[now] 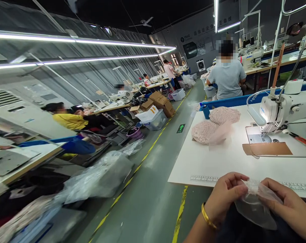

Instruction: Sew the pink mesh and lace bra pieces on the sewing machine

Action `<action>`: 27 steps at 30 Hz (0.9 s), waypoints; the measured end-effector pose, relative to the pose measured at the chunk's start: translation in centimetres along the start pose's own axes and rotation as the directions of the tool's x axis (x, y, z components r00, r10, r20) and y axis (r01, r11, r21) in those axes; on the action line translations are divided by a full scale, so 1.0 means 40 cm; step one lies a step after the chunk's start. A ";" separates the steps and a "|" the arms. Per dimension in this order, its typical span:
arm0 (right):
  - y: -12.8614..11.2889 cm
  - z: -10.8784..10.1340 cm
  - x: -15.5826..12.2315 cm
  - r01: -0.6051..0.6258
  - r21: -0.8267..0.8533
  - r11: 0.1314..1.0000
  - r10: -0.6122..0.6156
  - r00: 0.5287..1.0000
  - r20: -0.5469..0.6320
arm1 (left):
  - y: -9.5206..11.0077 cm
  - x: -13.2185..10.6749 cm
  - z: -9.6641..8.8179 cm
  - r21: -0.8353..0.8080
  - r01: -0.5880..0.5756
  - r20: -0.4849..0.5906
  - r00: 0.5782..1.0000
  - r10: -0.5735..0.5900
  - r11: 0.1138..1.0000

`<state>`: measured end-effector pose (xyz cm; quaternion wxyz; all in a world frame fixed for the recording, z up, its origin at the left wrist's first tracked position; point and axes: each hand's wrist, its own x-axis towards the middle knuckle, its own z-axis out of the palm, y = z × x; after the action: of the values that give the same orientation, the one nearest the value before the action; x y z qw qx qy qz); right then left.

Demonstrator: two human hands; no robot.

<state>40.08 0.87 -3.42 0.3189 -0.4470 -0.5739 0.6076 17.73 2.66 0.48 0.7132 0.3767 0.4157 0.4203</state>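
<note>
Left hand (230, 189) and right hand (286, 199) both pinch sheer whitish fabric (255, 212). Lace pieces (203, 131) lie near blue spool (206, 112) on tabletop (190, 161).

We're riding on one head cam, peering forward and down, pretty wide: left hand (226, 194) and right hand (289, 204) super close at lower right, sewing table (190, 162) just past them, aisle (150, 175) mid-frame, back wall (172, 42) way off.
</note>
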 end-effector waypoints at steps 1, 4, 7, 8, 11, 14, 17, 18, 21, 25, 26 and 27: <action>-0.003 -0.001 -0.001 0.005 -0.005 1.000 -0.005 1.000 -0.007 | 0.000 0.000 0.000 0.023 0.031 0.037 0.999 -0.032 0.999; -0.016 -0.001 0.000 0.011 -0.026 1.000 -0.010 1.000 0.006 | -0.004 0.004 0.005 0.044 0.039 0.030 0.999 -0.040 0.998; -0.021 -0.002 -0.003 -0.001 -0.050 0.999 0.000 1.000 -0.012 | -0.020 0.010 0.013 0.004 -0.045 -0.062 0.997 0.045 0.999; -0.019 -0.003 -0.007 -0.003 -0.054 0.999 0.002 1.000 -0.018 | -0.028 0.011 0.016 -0.011 -0.095 -0.108 0.990 0.093 0.995; -0.009 -0.010 -0.020 -0.014 -0.010 1.000 0.014 0.999 0.028 | -0.056 0.015 0.025 -0.058 -0.228 -0.239 0.949 0.208 0.972; 0.003 -0.024 -0.027 -0.040 0.069 0.997 0.036 0.997 0.069 | -0.075 0.020 0.034 -0.161 -0.216 -0.258 0.951 0.171 0.963; 0.009 -0.038 -0.023 -0.053 0.084 0.995 0.052 0.998 0.020 | -0.075 0.024 0.036 -0.246 -0.076 -0.124 0.991 0.047 0.966; 0.010 -0.041 -0.021 -0.053 0.080 0.995 0.053 0.999 0.012 | -0.072 0.024 0.035 -0.254 -0.018 -0.061 0.998 0.002 0.967; 0.007 -0.042 -0.020 -0.045 0.090 0.995 0.046 0.999 -0.008 | -0.057 0.022 0.027 -0.197 0.112 0.069 0.993 -0.100 0.974; -0.013 -0.029 -0.023 -0.027 0.116 0.993 0.033 0.998 -0.048 | -0.045 0.018 0.024 -0.090 0.118 0.064 0.992 -0.112 0.989; -0.021 -0.025 -0.023 -0.030 0.124 0.992 0.036 0.998 -0.046 | -0.045 0.018 0.025 -0.077 0.095 0.038 0.995 -0.092 0.992; -0.029 -0.022 -0.023 -0.037 0.138 0.990 0.043 0.998 -0.043 | -0.046 0.017 0.027 -0.062 0.065 0.006 0.998 -0.064 0.996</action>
<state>41.10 0.57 -2.08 0.3497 -0.4492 -0.5144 0.6414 19.44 2.42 -0.92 0.7387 0.3415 0.4128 0.4089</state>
